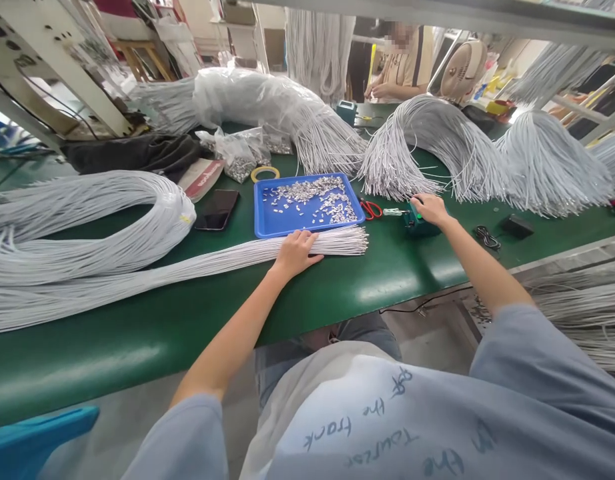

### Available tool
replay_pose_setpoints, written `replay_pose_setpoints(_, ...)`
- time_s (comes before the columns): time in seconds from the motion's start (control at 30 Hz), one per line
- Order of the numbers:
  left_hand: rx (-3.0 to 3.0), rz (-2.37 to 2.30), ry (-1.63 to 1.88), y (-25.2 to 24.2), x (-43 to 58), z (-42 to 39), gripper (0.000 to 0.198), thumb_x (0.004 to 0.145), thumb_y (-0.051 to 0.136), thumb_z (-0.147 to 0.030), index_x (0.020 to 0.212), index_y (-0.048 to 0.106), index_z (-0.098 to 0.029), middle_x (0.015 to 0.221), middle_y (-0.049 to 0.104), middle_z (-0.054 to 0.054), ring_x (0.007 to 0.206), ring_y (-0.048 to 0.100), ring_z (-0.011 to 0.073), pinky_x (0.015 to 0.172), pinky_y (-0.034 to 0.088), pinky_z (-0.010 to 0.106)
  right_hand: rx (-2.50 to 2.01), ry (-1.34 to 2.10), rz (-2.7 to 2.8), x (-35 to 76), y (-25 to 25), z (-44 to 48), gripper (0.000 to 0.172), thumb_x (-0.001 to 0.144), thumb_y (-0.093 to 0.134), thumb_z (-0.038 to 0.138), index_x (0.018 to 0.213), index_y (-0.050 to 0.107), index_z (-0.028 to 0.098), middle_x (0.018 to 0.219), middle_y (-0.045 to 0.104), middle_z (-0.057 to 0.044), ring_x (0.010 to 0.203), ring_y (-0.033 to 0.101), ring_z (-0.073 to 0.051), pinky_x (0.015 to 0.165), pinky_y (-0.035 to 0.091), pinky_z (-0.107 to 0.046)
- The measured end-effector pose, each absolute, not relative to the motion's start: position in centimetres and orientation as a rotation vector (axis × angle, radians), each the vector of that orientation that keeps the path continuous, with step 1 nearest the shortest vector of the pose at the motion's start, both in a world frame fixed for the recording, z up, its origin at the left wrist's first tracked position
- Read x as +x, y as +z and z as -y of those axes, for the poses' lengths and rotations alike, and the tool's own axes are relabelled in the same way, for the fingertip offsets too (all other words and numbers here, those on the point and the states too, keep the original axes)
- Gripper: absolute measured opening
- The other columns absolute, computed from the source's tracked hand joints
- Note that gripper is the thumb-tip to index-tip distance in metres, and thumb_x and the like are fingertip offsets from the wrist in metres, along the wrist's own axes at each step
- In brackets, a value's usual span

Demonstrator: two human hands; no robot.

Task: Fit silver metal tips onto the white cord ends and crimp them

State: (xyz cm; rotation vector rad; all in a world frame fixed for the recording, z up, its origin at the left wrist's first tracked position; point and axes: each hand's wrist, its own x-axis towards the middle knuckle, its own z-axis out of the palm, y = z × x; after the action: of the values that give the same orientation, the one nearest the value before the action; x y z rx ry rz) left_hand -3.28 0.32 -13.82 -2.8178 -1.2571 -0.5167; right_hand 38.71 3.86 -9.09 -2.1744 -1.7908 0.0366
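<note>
My left hand lies across a bundle of white cables, near its cut ends. Its fingers rest over the strands with the thumb spread to the side. Further right, my right hand is closed over the top of a small dark-green device; the undersides of the fingers are hidden. A pale, narrow-tipped part points left from the device. Beside it are red-handled scissors. Just behind the bundle sits a blue tray scattered with small silvery metal pieces.
Coiled white cables lie left, near a phone. Behind are yellow tape, bagged metal parts and arched cable bundles. A black adapter lies right. Another person is across the green table.
</note>
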Motion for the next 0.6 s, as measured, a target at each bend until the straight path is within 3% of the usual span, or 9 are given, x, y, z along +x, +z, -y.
replay_pose_setpoints(0.37, -2.794, 1.188, -0.631, -14.8, -2.8, -0.5, 0.046, 0.086, 0.067, -0.036, 0.125, 0.062, -0.012, 0.125, 0.064, 0.019, 0.11, 0.058, 0.0348, 0.093, 0.046, 0.048, -2.011, -0.093, 1.817, 36.8, -11.5, -1.5, 0.03, 0.092, 0.039, 0.032, 0.092, 0.068, 0.022, 0.106, 0.071, -0.012, 0.107, 0.059, -0.029, 0.097, 0.043, -0.049)
replay_pose_setpoints(0.5, -2.746, 0.845, -0.779, -15.4, -2.8, -0.6, 0.016, 0.092, 0.061, -0.03, 0.099, 0.069, -0.019, 0.105, 0.07, 0.012, 0.095, 0.06, 0.026, 0.085, 0.045, 0.042, -1.489, -0.416, 1.558, 33.7, -13.3, 0.0, 0.034, 0.096, 0.028, 0.026, 0.094, 0.062, 0.024, 0.096, 0.066, -0.01, 0.101, 0.06, -0.024, 0.094, 0.045, -0.047)
replay_pose_setpoints(0.6, -2.71, 0.688, -0.767, -15.5, -2.6, -0.6, 0.023, 0.096, 0.054, -0.027, 0.079, 0.067, -0.018, 0.086, 0.068, 0.008, 0.082, 0.058, 0.0212, 0.076, 0.044, 0.037, -1.244, -0.433, 1.541, 30.6, -15.5, 0.8, 0.031, 0.096, 0.031, 0.031, 0.09, 0.06, 0.023, 0.087, 0.062, -0.007, 0.088, 0.062, -0.023, 0.081, 0.05, -0.043)
